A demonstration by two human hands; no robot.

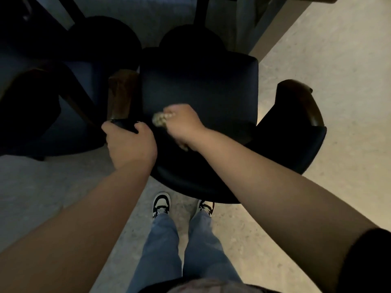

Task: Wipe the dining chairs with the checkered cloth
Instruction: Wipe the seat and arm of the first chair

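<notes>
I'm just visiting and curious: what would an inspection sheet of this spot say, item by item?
Surface: pale speckled floor.
Job's things: dark padded dining chair with wooden armrests; checkered cloth bunched on its seat near the back; second chair to the left.
Clutter: nothing seen.
Grippers: right hand grips the cloth; left hand grips the chair's backrest edge.
Cables: nothing seen.
Surroundings: table leg ahead; person's jeans and sneakers below; dim light.

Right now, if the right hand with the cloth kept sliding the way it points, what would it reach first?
The right hand points up-left across the seat; likely first is the wooden armrest at the seat's left edge, though depth is unclear.
</notes>
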